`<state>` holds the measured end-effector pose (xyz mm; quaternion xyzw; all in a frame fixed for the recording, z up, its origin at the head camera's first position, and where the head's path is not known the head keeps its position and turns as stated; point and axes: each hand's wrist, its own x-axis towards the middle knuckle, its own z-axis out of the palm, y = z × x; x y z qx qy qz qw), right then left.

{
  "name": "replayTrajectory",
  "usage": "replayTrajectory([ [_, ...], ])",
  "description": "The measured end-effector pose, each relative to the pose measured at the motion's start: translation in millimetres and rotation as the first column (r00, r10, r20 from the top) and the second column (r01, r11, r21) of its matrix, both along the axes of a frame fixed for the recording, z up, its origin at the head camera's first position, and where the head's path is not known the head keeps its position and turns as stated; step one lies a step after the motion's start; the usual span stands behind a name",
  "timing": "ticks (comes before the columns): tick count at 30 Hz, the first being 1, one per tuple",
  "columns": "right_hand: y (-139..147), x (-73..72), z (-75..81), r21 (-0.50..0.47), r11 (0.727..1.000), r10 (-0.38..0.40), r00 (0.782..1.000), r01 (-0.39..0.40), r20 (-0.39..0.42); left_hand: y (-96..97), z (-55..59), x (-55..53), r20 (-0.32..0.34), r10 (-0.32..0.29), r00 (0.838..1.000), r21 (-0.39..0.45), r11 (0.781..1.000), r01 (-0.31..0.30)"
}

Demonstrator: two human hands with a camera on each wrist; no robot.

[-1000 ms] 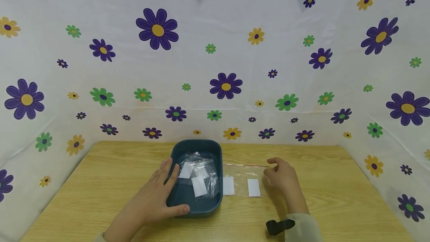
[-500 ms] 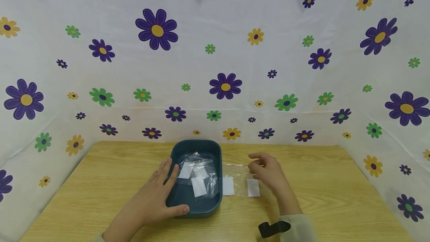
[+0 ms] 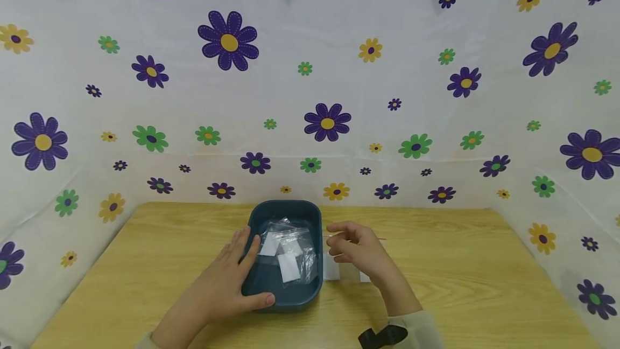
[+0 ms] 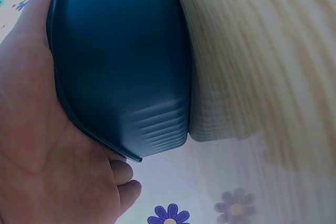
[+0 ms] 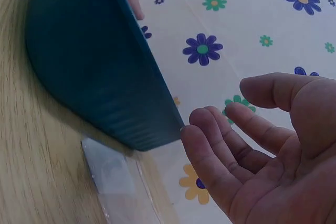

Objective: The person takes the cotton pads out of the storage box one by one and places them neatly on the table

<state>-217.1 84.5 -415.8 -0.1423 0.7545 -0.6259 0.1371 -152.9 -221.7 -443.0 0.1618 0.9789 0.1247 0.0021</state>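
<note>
A dark blue-green plastic tub stands on the table, holding several small clear zip bags with white rectangles on them. My left hand rests along the tub's left rim, fingers extended and thumb over the front corner; the left wrist view has the palm against the rim. Right of the tub, more clear bags with white rectangles and a red zip line lie flat. Over them hovers my right hand, fingers loosely bent and holding nothing. In the right wrist view its fingertips overlap the tub's rim.
The wooden table extends to both sides and in front of the tub. A white flower-print cloth hangs behind and at both sides. A black wrist mount sits at the right sleeve.
My right hand has moved left across the flat bags, from their right end to beside the tub. My left hand, the tub and its bags have stayed in place.
</note>
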Motion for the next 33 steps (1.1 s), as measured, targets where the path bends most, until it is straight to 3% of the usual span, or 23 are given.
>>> replayTrajectory([
  [6,-13,-1.4,7.2,-0.055,0.997,0.060,0.998,-0.058,0.029,1.0,2.5,-0.9,0.024,0.002,1.000,-0.012,1.000,-0.002],
  [11,-32,-2.2,16.2,-0.124,0.992,0.033,0.998,-0.026,0.048,3.5,4.1,-1.7,0.045,0.002,0.999,-0.004,1.000,-0.001],
  [15,-49,3.9,13.3,-0.157,0.987,0.046,0.998,-0.039,0.040,3.3,3.8,-0.7,0.058,-0.004,0.998,0.001,1.000,0.004],
  [23,-62,13.6,9.0,-0.164,0.985,0.051,0.998,-0.043,0.041,0.4,3.5,0.9,0.014,0.001,1.000,-0.008,1.000,-0.001],
  [33,-96,24.9,-0.2,-0.180,0.984,0.018,0.977,0.021,0.214,0.4,4.5,0.3,0.002,-0.011,1.000,0.004,1.000,0.011],
])
